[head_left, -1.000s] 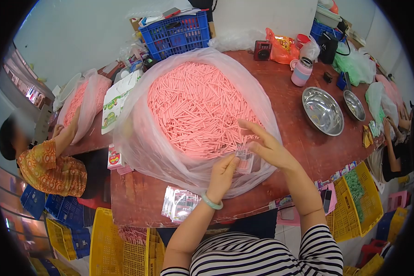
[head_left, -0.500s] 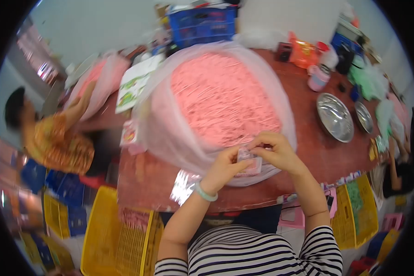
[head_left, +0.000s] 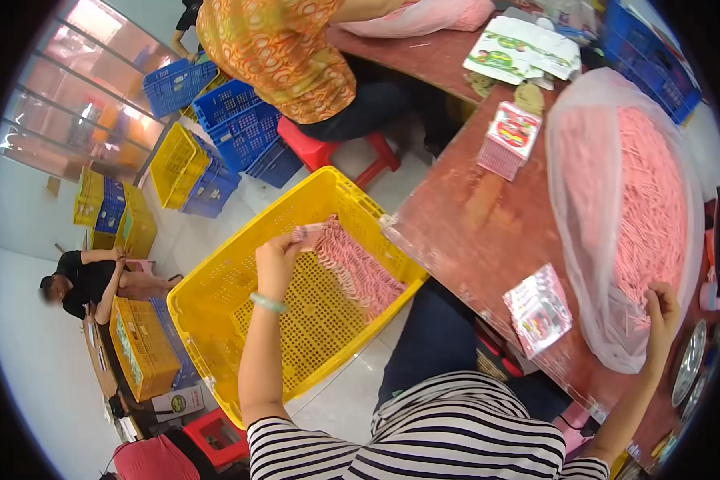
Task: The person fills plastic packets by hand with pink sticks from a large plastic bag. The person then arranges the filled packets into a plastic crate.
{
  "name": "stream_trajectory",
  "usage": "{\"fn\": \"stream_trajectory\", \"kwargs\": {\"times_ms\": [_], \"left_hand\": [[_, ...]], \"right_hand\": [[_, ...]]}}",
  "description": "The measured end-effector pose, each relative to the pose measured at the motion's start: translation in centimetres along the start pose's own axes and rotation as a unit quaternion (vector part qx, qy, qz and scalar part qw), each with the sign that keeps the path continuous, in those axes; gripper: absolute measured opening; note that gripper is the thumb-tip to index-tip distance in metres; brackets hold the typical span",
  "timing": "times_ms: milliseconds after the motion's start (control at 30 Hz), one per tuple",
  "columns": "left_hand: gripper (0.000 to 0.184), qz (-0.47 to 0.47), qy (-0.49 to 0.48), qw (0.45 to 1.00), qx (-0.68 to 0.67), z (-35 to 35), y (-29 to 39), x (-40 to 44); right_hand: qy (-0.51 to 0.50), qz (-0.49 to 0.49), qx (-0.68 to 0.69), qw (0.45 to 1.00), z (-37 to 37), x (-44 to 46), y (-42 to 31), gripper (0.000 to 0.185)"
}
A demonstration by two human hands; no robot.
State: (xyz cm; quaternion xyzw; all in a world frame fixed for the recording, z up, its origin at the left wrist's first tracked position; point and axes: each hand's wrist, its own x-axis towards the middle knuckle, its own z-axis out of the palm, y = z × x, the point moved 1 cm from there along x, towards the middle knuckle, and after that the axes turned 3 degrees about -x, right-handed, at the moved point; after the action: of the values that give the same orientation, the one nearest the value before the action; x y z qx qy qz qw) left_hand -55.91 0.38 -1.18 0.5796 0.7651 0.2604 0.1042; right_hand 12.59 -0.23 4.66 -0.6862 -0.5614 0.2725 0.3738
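Note:
Over the yellow crate (head_left: 216, 308) on the left, my left hand (head_left: 277, 260) pinches a small pink packet (head_left: 310, 233). Below and beside it, rows of pink packets (head_left: 358, 272) lie in the crate. On the table's right, my right hand (head_left: 661, 308) has its fingers closed at the edge of the pink sticks (head_left: 652, 208), which fill a clear plastic bag (head_left: 584, 200); its fingers seem to hold a few sticks. A stack of flat printed wrappers (head_left: 538, 310) lies on the red table (head_left: 464, 232) between my hands.
A co-worker in an orange patterned shirt (head_left: 272, 56) sits on a red stool (head_left: 312, 152) beyond the crate. Printed packets (head_left: 512, 136) and a white-green box (head_left: 520, 50) lie on the table. More crates (head_left: 176, 168) stand left. Metal bowls (head_left: 688, 364) are far right.
The view has swung left. My left hand has moved from the bag to above the crate with a packet. My right hand has parted from it and is at the sticks.

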Motion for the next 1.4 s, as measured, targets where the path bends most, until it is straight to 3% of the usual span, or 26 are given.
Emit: {"fn": "stream_trajectory", "kwargs": {"times_ms": [100,167,233,433,500,600,667,700,733,767,800,833,867,900,933,967,1000,1067,1233,1300,1400], "left_hand": [[0.016,-0.06,0.058,0.992,0.093,7.2,-13.9,1.9],[0.017,-0.106,0.024,0.987,0.119,10.5,-16.7,3.2],[0.017,-0.139,0.05,0.975,0.165,13.7,-18.4,4.2],[0.011,-0.103,0.008,0.973,0.206,20.3,-21.3,4.7],[0.018,-0.155,-0.032,0.963,0.219,21.3,-21.0,4.6],[0.018,-0.087,-0.038,0.976,0.194,24.0,-22.7,4.2],[0.025,-0.101,-0.091,0.972,0.191,24.8,-23.3,4.2],[0.027,-0.104,-0.107,0.971,0.186,26.2,-25.6,4.1],[0.029,-0.125,-0.157,0.955,0.218,30.7,-33.7,3.9],[0.038,-0.075,-0.073,0.993,0.055,27.2,-29.5,4.8],[0.039,-0.22,-0.164,0.962,-0.01,24.6,-25.1,5.4],[0.038,-0.436,-0.114,0.802,-0.391,25.5,-24.3,5.9],[0.03,-0.463,-0.208,0.701,-0.501,28.6,-32.6,7.5],[0.028,-0.34,-0.244,0.83,-0.369,28.4,-33.1,7.6],[0.034,-0.198,-0.254,0.939,-0.119,28.0,-33.4,7.6],[0.045,-0.098,-0.204,0.97,0.092,27.5,-33.7,7.5],[0.055,-0.073,-0.17,0.959,0.217,24.4,-26.0,7.2],[0.046,-0.103,-0.064,0.962,0.244,20.6,-15.8,6.2],[0.027,-0.098,0.037,0.986,0.127,13.5,-5.0,5.0],[0.022,0.125,0.168,0.978,0.009,10.8,-0.9,3.4],[0.017,0.215,0.186,0.955,-0.082,8.6,9.1,0.2]], "right_hand": [[0.022,0.013,-0.032,0.999,1.3,0.4,1.0,0.009],[0.024,0.009,-0.066,0.997,1.9,0.4,1.3,0.009],[0.011,0.039,-0.066,0.997,2.0,0.4,1.3,0.01],[0.008,0.084,-0.106,0.991,1.9,0.4,1.1,0.008],[0.007,0.095,-0.113,0.989,2.4,0.3,0.5,0.008],[0.012,0.102,-0.131,0.986,2.5,0.3,0.6,0.007],[0.027,0.109,-0.172,0.979,2.4,0.0,1.1,0.006],[0.013,0.116,-0.165,0.979,2.1,-0.2,2.0,0.007],[0.01,0.126,-0.164,0.978,1.3,-0.6,3.1,0.007],[0.021,0.14,-0.183,0.973,1.3,-0.7,3.7,0.008],[0.024,0.049,-0.253,0.966,2.2,-0.9,2.5,0.008],[0.006,0.042,-0.275,0.961,2.7,-0.9,0.7,0.01],[0.02,0.033,-0.309,0.95,2.5,-1.3,1.0,0.011],[0.047,-0.005,-0.286,0.957,2.2,-1.7,0.9,0.012],[0.069,-0.017,-0.277,0.958,1.6,-1.9,0.4,0.012],[0.08,0.014,-0.284,0.956,1.0,-1.9,-0.9,0.011],[0.115,-0.049,-0.312,0.942,-0.3,-2.1,0.5,0.012],[0.136,-0.06,-0.329,0.932,-1.9,-2.7,0.9,0.013],[0.115,-0.059,-0.299,0.945,-4.2,-3.1,5.3,0.013],[0.117,-0.071,-0.287,0.948,-4.2,-1.8,7.1,0.014],[0.123,-0.063,-0.269,0.953,-2.4,-0.2,7.5,0.02]]}}
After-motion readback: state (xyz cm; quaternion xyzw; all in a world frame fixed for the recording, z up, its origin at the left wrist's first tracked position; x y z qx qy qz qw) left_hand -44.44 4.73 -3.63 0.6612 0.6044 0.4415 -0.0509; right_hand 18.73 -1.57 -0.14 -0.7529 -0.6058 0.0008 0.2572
